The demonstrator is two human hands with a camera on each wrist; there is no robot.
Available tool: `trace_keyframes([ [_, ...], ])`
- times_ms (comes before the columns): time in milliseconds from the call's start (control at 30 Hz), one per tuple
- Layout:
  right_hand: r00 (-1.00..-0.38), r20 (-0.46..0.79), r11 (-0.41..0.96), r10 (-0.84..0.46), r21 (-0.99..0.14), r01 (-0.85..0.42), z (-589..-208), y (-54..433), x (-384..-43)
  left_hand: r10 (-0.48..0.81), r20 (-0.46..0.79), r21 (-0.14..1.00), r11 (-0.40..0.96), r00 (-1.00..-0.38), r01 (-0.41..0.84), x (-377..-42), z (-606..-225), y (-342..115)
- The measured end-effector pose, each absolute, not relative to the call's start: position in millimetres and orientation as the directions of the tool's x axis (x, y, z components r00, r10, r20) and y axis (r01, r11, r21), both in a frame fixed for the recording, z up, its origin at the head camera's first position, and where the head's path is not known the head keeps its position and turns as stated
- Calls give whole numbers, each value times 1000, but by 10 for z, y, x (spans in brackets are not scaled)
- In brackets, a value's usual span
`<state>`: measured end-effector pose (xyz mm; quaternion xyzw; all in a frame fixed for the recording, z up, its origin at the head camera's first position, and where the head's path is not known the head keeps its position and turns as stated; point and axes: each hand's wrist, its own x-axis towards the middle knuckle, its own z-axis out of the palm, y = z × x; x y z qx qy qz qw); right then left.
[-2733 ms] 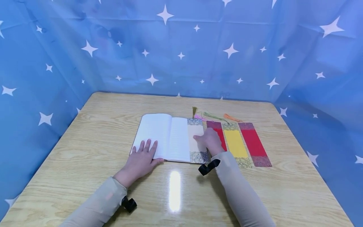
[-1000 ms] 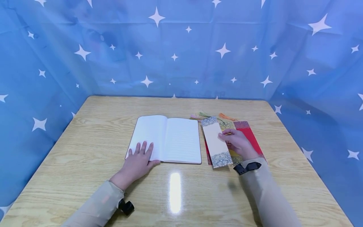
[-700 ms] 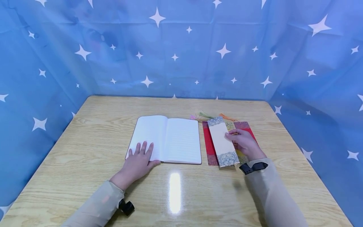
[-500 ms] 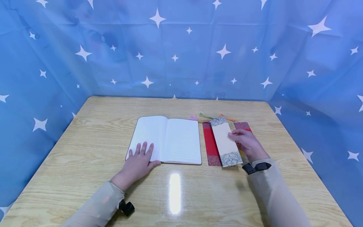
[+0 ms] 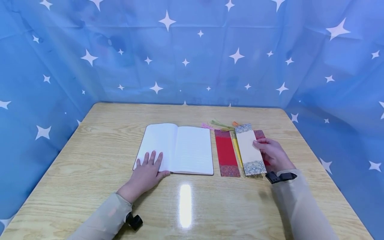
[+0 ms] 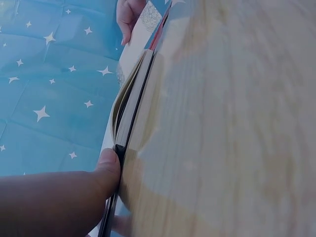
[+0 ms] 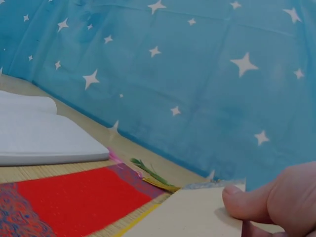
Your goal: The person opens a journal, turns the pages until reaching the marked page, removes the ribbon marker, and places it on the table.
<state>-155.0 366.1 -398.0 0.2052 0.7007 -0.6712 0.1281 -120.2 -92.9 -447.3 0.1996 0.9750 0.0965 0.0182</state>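
My left hand [image 5: 145,175] lies flat with straight, spread fingers on the left page of an open notebook [image 5: 192,150]. In the left wrist view its thumb [image 6: 107,170] presses by the notebook's lower edge. My right hand [image 5: 274,154] pinches the right edge of a cream bookmark [image 5: 249,148] with grey-blue patterned ends. That bookmark is held over a yellow bookmark [image 5: 238,151], which it mostly covers. To the left lies a red bookmark [image 5: 226,150] with a pink tassel. Behind my right hand, another red bookmark [image 5: 259,134] is partly hidden.
Green and orange tassels [image 5: 220,124] stick out beyond the bookmarks' far ends. The wooden table [image 5: 99,140] carries everything, with bare wood in front of the notebook. A blue star-patterned cloth [image 5: 192,50] hangs behind and at both sides.
My right hand has lifted the cream bookmark off the notebook's right page and carried it rightward over the other bookmarks. The left red bookmark is uncovered again. My left hand has stayed on the notebook.
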Motion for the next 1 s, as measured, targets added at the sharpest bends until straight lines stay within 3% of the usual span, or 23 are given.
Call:
trace_keyframes([
  [233,-885,-443,4,143,-894,449,-3990,3805,-1545,392,5,196,902,-920,386,-1196,-4477,-927],
  [767,-930,-336,213,146,-908,362,-3980,4137,-1576,395,10,172,904,-919,390,-1187,-4472,-926],
  [1000,-907,-382,169,179,-896,411,-3938,4235,-1585,397,18,165,904,-918,394,-1190,-4484,-926],
])
